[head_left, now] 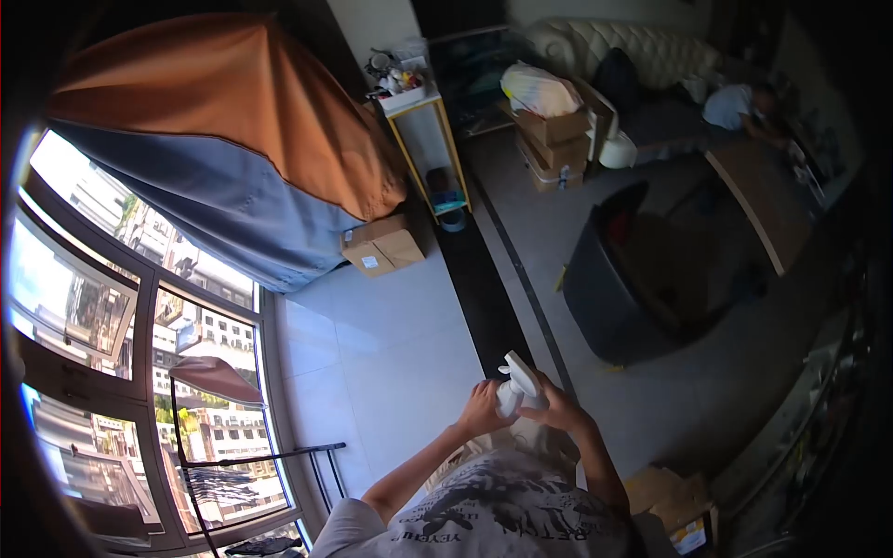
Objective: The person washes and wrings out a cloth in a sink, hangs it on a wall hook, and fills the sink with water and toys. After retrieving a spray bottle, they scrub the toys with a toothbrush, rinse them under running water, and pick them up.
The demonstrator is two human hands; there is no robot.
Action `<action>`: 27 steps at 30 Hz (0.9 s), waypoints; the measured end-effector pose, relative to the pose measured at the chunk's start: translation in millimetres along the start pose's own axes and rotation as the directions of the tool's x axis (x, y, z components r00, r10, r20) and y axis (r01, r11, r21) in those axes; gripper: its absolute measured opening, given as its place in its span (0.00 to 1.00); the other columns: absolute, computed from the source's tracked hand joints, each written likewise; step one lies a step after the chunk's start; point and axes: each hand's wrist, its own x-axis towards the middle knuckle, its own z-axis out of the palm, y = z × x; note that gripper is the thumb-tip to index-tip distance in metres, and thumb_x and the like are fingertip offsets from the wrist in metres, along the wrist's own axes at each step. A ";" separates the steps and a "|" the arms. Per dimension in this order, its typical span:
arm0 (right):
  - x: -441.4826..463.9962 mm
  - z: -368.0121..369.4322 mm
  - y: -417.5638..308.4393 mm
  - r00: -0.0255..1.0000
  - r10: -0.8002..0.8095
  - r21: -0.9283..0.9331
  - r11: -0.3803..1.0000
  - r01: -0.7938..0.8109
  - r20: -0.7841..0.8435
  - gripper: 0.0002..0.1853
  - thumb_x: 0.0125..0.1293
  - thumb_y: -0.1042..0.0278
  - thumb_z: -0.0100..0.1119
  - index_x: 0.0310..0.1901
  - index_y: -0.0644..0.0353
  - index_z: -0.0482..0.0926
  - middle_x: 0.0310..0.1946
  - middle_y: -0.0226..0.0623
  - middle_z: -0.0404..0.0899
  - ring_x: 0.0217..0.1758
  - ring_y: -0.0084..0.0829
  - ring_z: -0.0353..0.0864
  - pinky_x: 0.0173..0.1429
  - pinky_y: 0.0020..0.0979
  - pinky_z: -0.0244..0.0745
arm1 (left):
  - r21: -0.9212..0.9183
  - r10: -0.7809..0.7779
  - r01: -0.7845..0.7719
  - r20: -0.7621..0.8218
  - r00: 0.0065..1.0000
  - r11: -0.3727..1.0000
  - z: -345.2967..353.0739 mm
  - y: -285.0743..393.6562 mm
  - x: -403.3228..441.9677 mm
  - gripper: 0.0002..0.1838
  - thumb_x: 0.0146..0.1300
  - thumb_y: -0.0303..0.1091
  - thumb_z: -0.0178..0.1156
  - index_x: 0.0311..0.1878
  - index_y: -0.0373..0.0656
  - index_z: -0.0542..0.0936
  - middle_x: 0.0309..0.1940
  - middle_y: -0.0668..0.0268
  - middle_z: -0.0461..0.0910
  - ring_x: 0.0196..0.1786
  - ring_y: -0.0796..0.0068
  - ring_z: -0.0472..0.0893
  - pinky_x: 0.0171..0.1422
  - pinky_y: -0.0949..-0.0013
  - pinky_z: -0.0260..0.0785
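Note:
A small white object (521,374) with a flat, elongated upper part is held in front of my body, close to the patterned shirt. My left hand (485,410) is closed round its lower left side. From the right, my right hand (556,405) grips the same object, its fingers wrapped along the edge. Part of the object is hidden by my fingers, and I cannot make out exactly what it is.
A dark chair (609,288) stands to the right on the tiled floor. Ahead are a cardboard box (381,247), a yellow-framed shelf (406,104) and stacked boxes (553,139). A garment rack (251,459) is by the windows. Another person (730,107) is near the sofa.

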 end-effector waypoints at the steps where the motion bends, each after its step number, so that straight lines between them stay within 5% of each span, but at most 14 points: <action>1: 26.9 -11.0 7.0 0.997 0.048 0.020 0.999 -0.049 0.060 0.42 0.52 0.61 0.68 0.66 0.58 0.55 0.58 0.46 0.65 0.62 0.39 0.65 0.61 0.36 0.61 | -0.048 0.009 -0.008 0.022 1.000 0.999 -15.5 -2.7 24.2 0.40 0.42 0.47 0.67 0.56 0.34 0.64 0.49 0.49 0.69 0.56 0.49 0.67 0.62 0.55 0.57; 3: 79.1 -27.2 23.7 0.988 0.049 0.011 0.999 -0.051 0.147 0.42 0.53 0.66 0.67 0.66 0.61 0.54 0.63 0.45 0.58 0.68 0.39 0.57 0.67 0.37 0.55 | -0.139 0.081 -0.078 0.019 0.997 0.987 -37.5 -9.3 73.6 0.39 0.42 0.45 0.67 0.55 0.34 0.64 0.48 0.48 0.70 0.55 0.48 0.68 0.62 0.56 0.58; 4: 108.4 -29.8 31.9 0.990 0.014 0.257 0.965 -0.050 0.141 0.41 0.53 0.68 0.66 0.66 0.63 0.54 0.63 0.44 0.59 0.66 0.37 0.59 0.67 0.37 0.56 | -0.152 0.158 -0.153 0.020 0.987 0.976 -46.2 -13.9 98.7 0.39 0.42 0.45 0.67 0.55 0.34 0.64 0.49 0.48 0.69 0.56 0.48 0.67 0.62 0.55 0.58; 6: 164.9 -40.0 34.4 0.996 -0.012 0.415 0.909 -0.026 0.090 0.40 0.53 0.71 0.65 0.66 0.63 0.54 0.61 0.43 0.61 0.63 0.34 0.63 0.65 0.36 0.59 | -0.282 0.164 -0.171 -0.048 0.985 0.944 -52.6 -21.5 145.5 0.40 0.42 0.42 0.67 0.58 0.35 0.63 0.52 0.48 0.67 0.59 0.50 0.65 0.63 0.57 0.58; 9: 244.5 -66.0 46.9 0.995 -0.009 0.431 0.902 -0.033 0.095 0.34 0.56 0.72 0.61 0.63 0.63 0.57 0.59 0.41 0.65 0.61 0.32 0.66 0.62 0.34 0.62 | -0.594 0.077 -0.157 -0.157 0.985 0.789 -59.9 -34.3 210.4 0.41 0.43 0.39 0.68 0.61 0.38 0.62 0.56 0.50 0.64 0.60 0.52 0.64 0.64 0.58 0.58; 13: 344.5 -102.4 46.2 0.975 -0.104 0.574 0.818 -0.028 0.195 0.34 0.56 0.74 0.57 0.64 0.63 0.56 0.57 0.43 0.65 0.58 0.34 0.69 0.61 0.36 0.65 | -0.574 0.004 -0.137 -0.228 0.974 0.807 -91.1 -52.0 288.1 0.45 0.46 0.37 0.69 0.65 0.38 0.54 0.60 0.53 0.59 0.65 0.60 0.60 0.67 0.62 0.54; 14: 369.9 -107.2 51.2 0.961 -0.105 0.545 0.837 -0.054 0.256 0.33 0.56 0.74 0.55 0.64 0.63 0.56 0.57 0.42 0.66 0.58 0.34 0.70 0.61 0.35 0.65 | -0.420 -0.042 -0.082 -0.277 0.960 0.904 -107.1 -51.0 301.3 0.45 0.47 0.38 0.69 0.65 0.37 0.54 0.60 0.52 0.58 0.65 0.57 0.59 0.67 0.60 0.53; 16: 416.6 -112.2 32.3 0.939 -0.119 0.630 0.767 -0.120 0.324 0.33 0.55 0.75 0.55 0.64 0.63 0.58 0.57 0.39 0.66 0.56 0.31 0.71 0.59 0.33 0.67 | -0.259 -0.047 -0.089 -0.477 0.878 0.962 -133.2 -57.7 327.9 0.47 0.41 0.41 0.70 0.64 0.38 0.57 0.60 0.50 0.59 0.65 0.50 0.56 0.68 0.54 0.50; 20: 520.3 -109.8 18.1 0.887 -0.239 0.614 0.787 -0.062 0.395 0.32 0.51 0.74 0.57 0.61 0.61 0.64 0.56 0.34 0.69 0.45 0.20 0.74 0.50 0.26 0.69 | -0.414 -0.297 -0.024 -0.692 0.658 0.910 -165.4 -98.7 351.5 0.50 0.44 0.48 0.71 0.65 0.38 0.55 0.61 0.52 0.57 0.67 0.53 0.53 0.68 0.55 0.51; 22: 573.2 -109.2 -15.6 0.923 -0.237 0.615 0.789 0.000 0.304 0.31 0.50 0.74 0.57 0.59 0.61 0.65 0.48 0.32 0.73 0.39 0.18 0.73 0.47 0.25 0.69 | -0.733 -0.550 -0.170 -0.623 0.556 0.659 -181.6 -116.1 347.6 0.44 0.53 0.45 0.67 0.67 0.39 0.54 0.62 0.54 0.56 0.68 0.59 0.54 0.68 0.58 0.54; 25: 670.0 -109.1 -103.5 0.862 -0.489 0.628 0.715 0.308 0.134 0.29 0.51 0.72 0.58 0.58 0.60 0.66 0.34 0.27 0.71 0.37 0.16 0.71 0.42 0.23 0.68 | -0.831 -0.675 -0.117 -0.517 0.526 0.544 -201.1 -153.8 324.6 0.39 0.59 0.43 0.62 0.67 0.38 0.54 0.63 0.57 0.55 0.68 0.64 0.55 0.67 0.61 0.56; 27: 731.7 -103.7 -176.1 0.829 -0.560 0.619 0.643 0.450 -0.021 0.31 0.51 0.73 0.57 0.60 0.60 0.65 0.47 0.31 0.74 0.38 0.17 0.70 0.44 0.22 0.68 | -0.820 -0.704 -0.011 -0.498 0.506 0.572 -212.7 -168.7 307.7 0.37 0.60 0.44 0.61 0.66 0.38 0.56 0.64 0.56 0.56 0.68 0.64 0.56 0.68 0.61 0.55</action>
